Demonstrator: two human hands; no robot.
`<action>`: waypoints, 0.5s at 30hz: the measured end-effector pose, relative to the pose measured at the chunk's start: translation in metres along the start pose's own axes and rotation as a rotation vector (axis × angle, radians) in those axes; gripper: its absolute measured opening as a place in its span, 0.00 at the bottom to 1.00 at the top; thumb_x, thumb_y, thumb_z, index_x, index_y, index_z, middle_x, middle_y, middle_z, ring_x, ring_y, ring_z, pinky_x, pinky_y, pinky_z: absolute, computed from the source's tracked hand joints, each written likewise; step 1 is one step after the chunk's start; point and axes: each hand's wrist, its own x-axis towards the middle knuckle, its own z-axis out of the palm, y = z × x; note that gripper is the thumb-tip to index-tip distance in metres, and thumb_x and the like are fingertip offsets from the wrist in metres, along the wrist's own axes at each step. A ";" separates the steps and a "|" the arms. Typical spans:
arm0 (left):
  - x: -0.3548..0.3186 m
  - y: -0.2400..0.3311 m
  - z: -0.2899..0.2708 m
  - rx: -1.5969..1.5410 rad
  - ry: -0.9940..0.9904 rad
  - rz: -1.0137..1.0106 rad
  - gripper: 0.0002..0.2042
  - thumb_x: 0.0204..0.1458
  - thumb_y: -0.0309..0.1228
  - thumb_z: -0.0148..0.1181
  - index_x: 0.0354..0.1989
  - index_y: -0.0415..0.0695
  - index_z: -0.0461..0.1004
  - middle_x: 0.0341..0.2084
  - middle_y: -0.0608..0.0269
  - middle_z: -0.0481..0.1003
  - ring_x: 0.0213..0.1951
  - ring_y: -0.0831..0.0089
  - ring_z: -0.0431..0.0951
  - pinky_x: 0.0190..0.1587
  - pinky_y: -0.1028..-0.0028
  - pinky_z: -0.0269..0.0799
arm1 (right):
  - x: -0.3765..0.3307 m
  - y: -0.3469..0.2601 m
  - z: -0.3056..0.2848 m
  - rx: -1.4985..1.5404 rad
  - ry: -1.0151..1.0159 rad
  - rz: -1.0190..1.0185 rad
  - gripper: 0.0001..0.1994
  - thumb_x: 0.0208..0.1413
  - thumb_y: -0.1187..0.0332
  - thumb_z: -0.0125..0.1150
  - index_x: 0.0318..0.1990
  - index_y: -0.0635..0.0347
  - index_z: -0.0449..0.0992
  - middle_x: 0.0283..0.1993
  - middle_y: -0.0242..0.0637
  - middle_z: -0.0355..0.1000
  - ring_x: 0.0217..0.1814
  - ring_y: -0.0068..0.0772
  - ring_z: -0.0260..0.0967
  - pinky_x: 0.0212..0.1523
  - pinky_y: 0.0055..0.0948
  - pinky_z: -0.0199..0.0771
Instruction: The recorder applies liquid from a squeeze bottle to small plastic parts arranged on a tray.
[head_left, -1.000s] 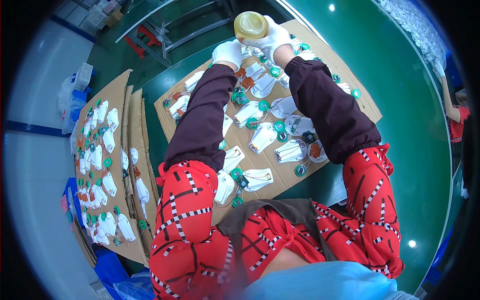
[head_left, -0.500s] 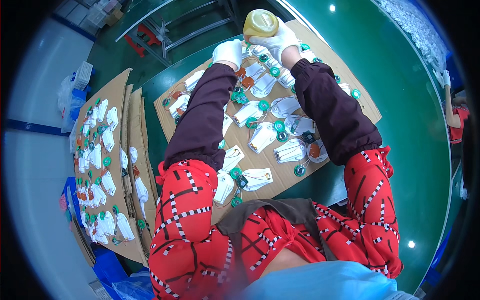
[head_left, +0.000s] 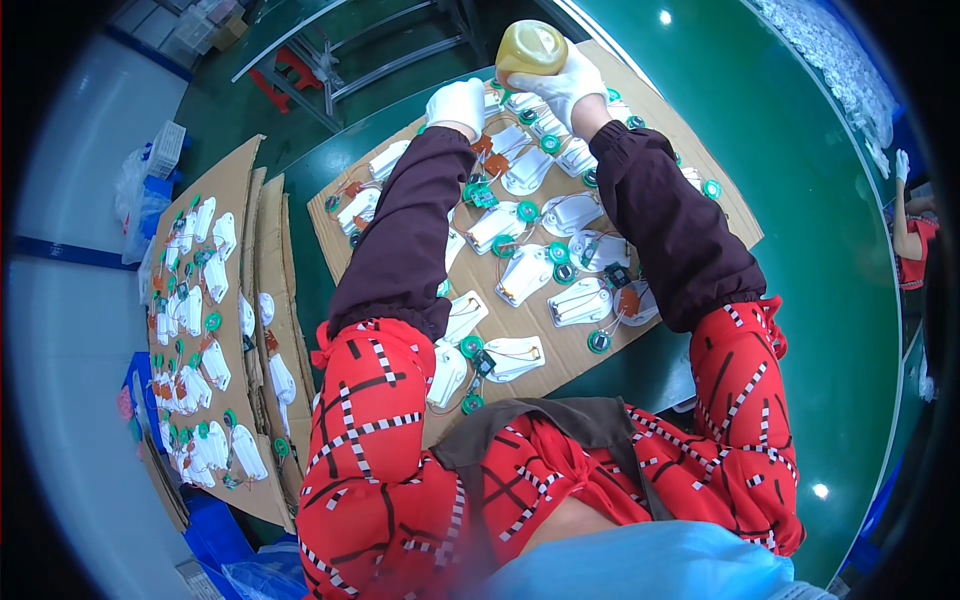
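Note:
At the far edge of the cardboard sheet (head_left: 585,365), my gloved right hand (head_left: 574,88) is wrapped round a yellowish translucent bottle (head_left: 533,48). The bottle is tilted with its base toward me; its far end is hidden. Just left of it, my gloved left hand (head_left: 457,107) is closed low over the far parts, and whatever its fingers hold is hidden. Between and below my arms lie several white plastic housings (head_left: 525,274) with thin wires. Round green parts (head_left: 557,252), small dark circuit boards (head_left: 484,362) and orange-brown pieces (head_left: 629,301) are attached or lie beside them.
More cardboard sheets (head_left: 275,300) with similar white housings (head_left: 216,366) stand at my left. A green surface (head_left: 800,250) stretches along the right. Beyond the cardboard are a metal frame (head_left: 390,60) and a red stool (head_left: 288,80). Another person's arm (head_left: 905,225) shows at the far right.
My right hand and the bottle have shifted slightly right, and the bottle has tipped a little. My left hand stays nearly in place. The other person's hand at the far right has moved.

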 end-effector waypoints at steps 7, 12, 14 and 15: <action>-0.001 -0.002 0.002 -0.015 -0.006 -0.007 0.08 0.49 0.30 0.54 0.36 0.44 0.77 0.33 0.52 0.78 0.38 0.58 0.79 0.39 0.65 0.75 | -0.002 -0.012 0.005 -0.013 0.003 0.019 0.34 0.34 0.52 0.74 0.49 0.56 0.67 0.46 0.39 0.72 0.49 0.37 0.71 0.51 0.28 0.69; -0.001 -0.004 0.001 -0.014 -0.006 -0.019 0.08 0.49 0.30 0.55 0.35 0.44 0.78 0.33 0.52 0.78 0.38 0.58 0.79 0.39 0.65 0.75 | -0.005 -0.022 0.006 -0.042 0.030 0.041 0.34 0.34 0.52 0.75 0.49 0.56 0.67 0.46 0.39 0.72 0.49 0.37 0.71 0.51 0.28 0.69; 0.000 -0.002 0.001 -0.015 -0.003 -0.019 0.08 0.49 0.30 0.55 0.35 0.44 0.77 0.33 0.52 0.78 0.38 0.58 0.79 0.39 0.65 0.75 | -0.004 -0.018 0.005 -0.045 0.032 0.036 0.34 0.34 0.52 0.74 0.48 0.56 0.67 0.46 0.39 0.72 0.48 0.37 0.71 0.51 0.28 0.69; 0.000 -0.001 0.001 -0.012 -0.009 -0.017 0.08 0.49 0.30 0.55 0.36 0.44 0.77 0.33 0.52 0.78 0.38 0.59 0.79 0.39 0.65 0.75 | -0.003 -0.015 0.005 -0.047 0.034 0.029 0.33 0.34 0.52 0.74 0.48 0.56 0.67 0.46 0.39 0.72 0.48 0.37 0.71 0.51 0.28 0.69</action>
